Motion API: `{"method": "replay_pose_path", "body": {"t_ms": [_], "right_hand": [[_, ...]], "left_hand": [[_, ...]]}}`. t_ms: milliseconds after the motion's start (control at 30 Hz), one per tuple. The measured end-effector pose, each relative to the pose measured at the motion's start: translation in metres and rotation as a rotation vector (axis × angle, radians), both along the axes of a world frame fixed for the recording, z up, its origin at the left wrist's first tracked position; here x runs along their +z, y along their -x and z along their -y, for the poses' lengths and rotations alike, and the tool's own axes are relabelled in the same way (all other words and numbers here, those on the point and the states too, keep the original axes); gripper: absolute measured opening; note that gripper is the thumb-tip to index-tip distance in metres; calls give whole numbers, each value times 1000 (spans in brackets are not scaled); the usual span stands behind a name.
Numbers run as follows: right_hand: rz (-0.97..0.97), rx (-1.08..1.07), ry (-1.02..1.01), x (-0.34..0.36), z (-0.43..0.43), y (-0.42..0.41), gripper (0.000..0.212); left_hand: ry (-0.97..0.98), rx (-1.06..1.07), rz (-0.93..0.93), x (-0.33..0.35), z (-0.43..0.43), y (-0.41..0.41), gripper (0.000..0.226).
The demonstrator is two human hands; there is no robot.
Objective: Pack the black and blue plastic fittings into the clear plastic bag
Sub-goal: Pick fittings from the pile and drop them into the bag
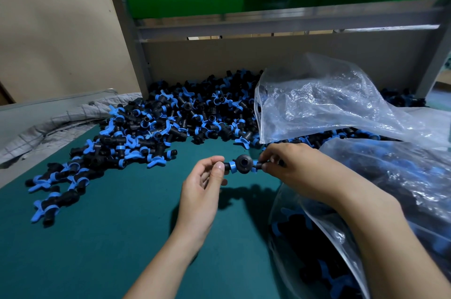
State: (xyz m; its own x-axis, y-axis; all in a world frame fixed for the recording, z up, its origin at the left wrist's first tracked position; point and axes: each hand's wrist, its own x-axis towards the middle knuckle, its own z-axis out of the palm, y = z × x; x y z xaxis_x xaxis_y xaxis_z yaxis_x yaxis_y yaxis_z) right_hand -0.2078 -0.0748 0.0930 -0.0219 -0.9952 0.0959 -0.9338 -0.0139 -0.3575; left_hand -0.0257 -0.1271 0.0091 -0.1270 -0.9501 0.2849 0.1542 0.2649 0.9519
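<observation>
Beneath your right forearm the clear plastic bag lies part-filled, close for dropping. Your left grip and right grip each pinch an end of one fitting above the tabletop, seemingly to check it. The pile waits behind.

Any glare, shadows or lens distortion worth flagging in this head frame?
Head view: wide-angle bowing curves the shelf rail; glare glints on the clear bag; the left hand and right hand cast soft shadows on the green mat; the held fitting is sharp.
</observation>
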Motion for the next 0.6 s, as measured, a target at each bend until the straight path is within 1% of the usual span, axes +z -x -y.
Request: {"method": "replay_pose_path", "body": {"t_ms": [100,167,200,333,400,500,600], "right_hand": [[5,7,11,1,-1,0,18],[22,26,46,3,-1,-1,16],[38,39,70,4,-1,-2,17],[126,129,118,12,-2,-18,27],[130,186,118,15,-3,-27,28],[80,229,102,18,-5,-38,26],[88,226,99,21,-9,-41,33]], "left_hand": [[-17,0,12,-2,2,-1,12],[-74,-5,-3,-3,4,0,13],[-133,-18,-41,-3,5,1,15],[-396,-141,-286,3,6,2,21],[-490,-169,-350,6,5,2,22],[-580,-188,-393,7,4,4,18],[-604,-220,-443,7,3,4,17]]}}
